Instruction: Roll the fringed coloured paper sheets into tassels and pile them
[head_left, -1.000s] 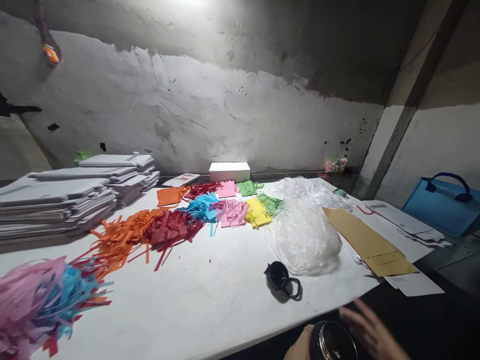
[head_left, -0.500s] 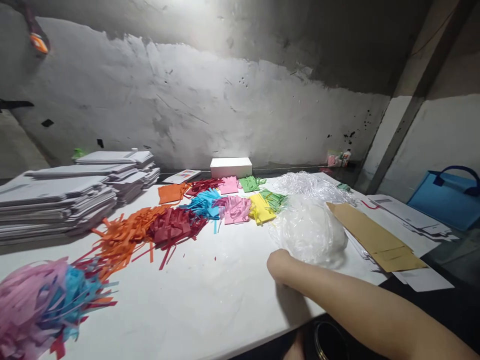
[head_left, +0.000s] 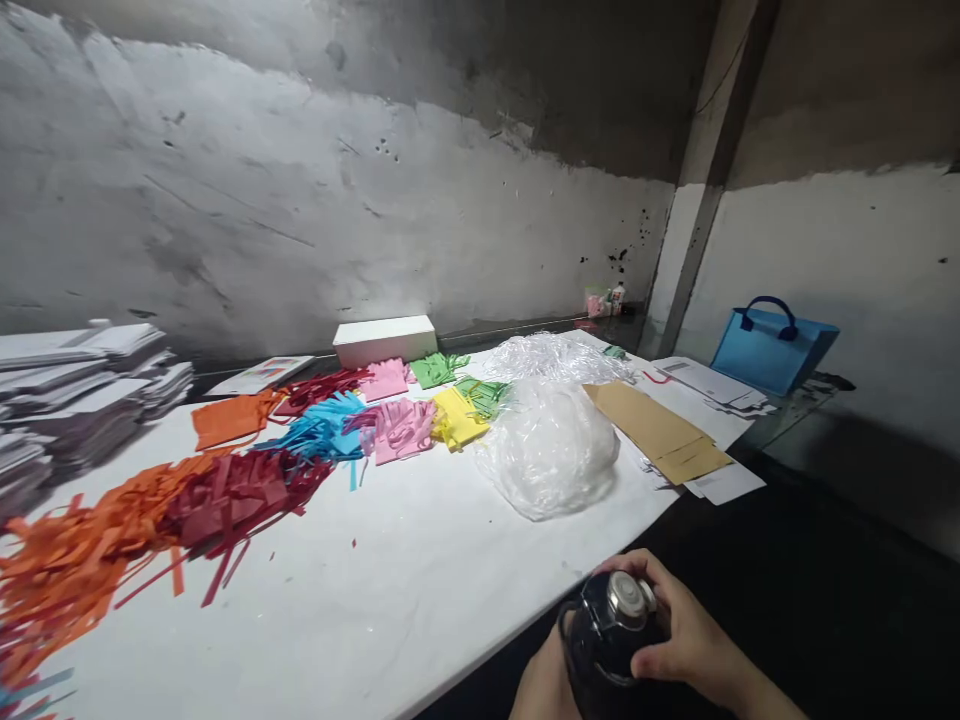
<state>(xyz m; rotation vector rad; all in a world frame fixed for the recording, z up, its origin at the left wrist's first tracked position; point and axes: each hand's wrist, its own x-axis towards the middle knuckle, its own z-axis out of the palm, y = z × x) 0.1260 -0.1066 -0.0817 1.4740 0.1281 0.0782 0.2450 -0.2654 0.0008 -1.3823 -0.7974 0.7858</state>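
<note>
A dark water bottle (head_left: 600, 640) with a silver button on its lid (head_left: 626, 597) stands upright at the table's near edge, low in the view. My right hand (head_left: 679, 625) curls around the lid from the right, its thumb in front and fingers behind. On the bottle's left side, my left hand (head_left: 546, 680) is closed against the body, partly hidden by it and cut off by the frame. Just beyond lies a clear plastic bag (head_left: 551, 460) on the white table (head_left: 360, 620).
Shredded paper bundles in orange (head_left: 97, 540), dark red (head_left: 240, 495), blue (head_left: 319, 425), pink (head_left: 401, 430) and yellow (head_left: 456, 418) cross the table. Paper stacks (head_left: 97, 400) stand left, a white box (head_left: 386, 340) behind. Brown cardboard (head_left: 656, 430) and a blue bag (head_left: 772, 345) are right.
The view has swung right. My right forearm, stretched over the table's edge before, has drawn back, and its hand is now on the bottle's lid. More of the bottle shows.
</note>
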